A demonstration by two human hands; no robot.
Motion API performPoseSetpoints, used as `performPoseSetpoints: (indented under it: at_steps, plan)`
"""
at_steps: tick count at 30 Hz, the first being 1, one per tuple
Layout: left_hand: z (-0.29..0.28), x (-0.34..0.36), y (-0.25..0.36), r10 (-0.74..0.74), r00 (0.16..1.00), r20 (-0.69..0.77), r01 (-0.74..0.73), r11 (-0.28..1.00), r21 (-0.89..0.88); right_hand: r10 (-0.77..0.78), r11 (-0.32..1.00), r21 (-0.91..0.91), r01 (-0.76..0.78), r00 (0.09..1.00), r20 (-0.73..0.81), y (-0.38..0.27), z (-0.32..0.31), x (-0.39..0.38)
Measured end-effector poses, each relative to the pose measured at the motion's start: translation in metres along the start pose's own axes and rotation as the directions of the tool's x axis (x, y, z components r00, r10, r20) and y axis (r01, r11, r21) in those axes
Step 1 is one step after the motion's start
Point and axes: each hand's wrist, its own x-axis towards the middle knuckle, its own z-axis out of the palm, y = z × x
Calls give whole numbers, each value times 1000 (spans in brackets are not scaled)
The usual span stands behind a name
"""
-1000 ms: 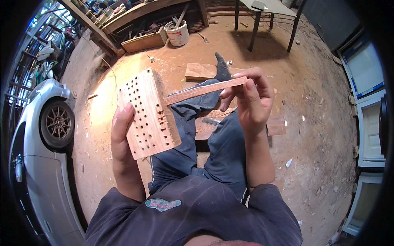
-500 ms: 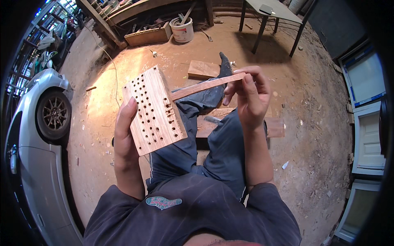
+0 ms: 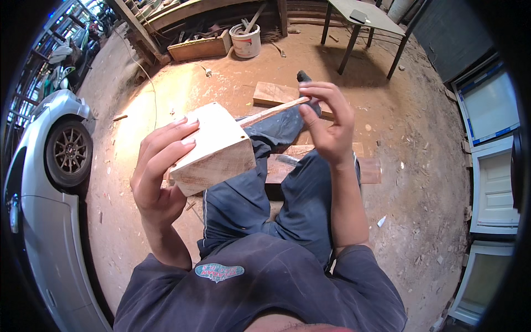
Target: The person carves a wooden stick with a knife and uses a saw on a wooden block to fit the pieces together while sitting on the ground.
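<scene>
My left hand [image 3: 160, 166] grips a pale wooden block [image 3: 213, 157], with its fingers over the top face and the thumb below. The block is tilted so that a broad plain side faces me, and a small hole shows near its right corner. A thin wooden strip [image 3: 274, 113] slants from the block's far right edge toward my right hand [image 3: 332, 119]. Its outer end lies between my right thumb and fingers, which are slightly blurred. The block hides where the strip's other end meets it.
Wooden boards [image 3: 365, 170] lie on the ground by my legs, and a wood block [image 3: 274, 93] lies beyond. Farther off stand a white bucket of tools [image 3: 245, 45], a wooden box [image 3: 199, 48] and a table [image 3: 373, 16]. A silver car [image 3: 47, 221] is at left, framed panels [image 3: 493, 188] at right.
My left hand has turned the block, so its face with many holes no longer shows and a plain side does. My right hand has moved slightly left with the strip's end.
</scene>
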Motion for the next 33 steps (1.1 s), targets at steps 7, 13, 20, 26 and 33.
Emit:
performPoseSetpoints:
  at_steps: [7, 13, 20, 26, 33]
  plan:
    - [1, 3, 9, -269, 963, 10, 269, 961, -61, 6, 975, -206, 86, 912, 410, -21, 17, -14]
    - [17, 6, -26, -406, 910, 81, 414, 892, -180, 171, 974, -20, -226, 673, 720, -14, 35, -35]
    - [66, -5, -77, -585, 773, 244, 626, 642, -443, 445, 179, 136, -974, 204, 872, -26, 39, -45]
    - [136, -47, -146, -850, 520, -82, 642, 453, -619, 420, -598, 264, -757, -15, 907, 20, 41, -57]
    - [266, -169, -141, -843, 309, 441, 802, -19, -597, 788, -266, 704, -658, 272, 552, 34, 37, -54]
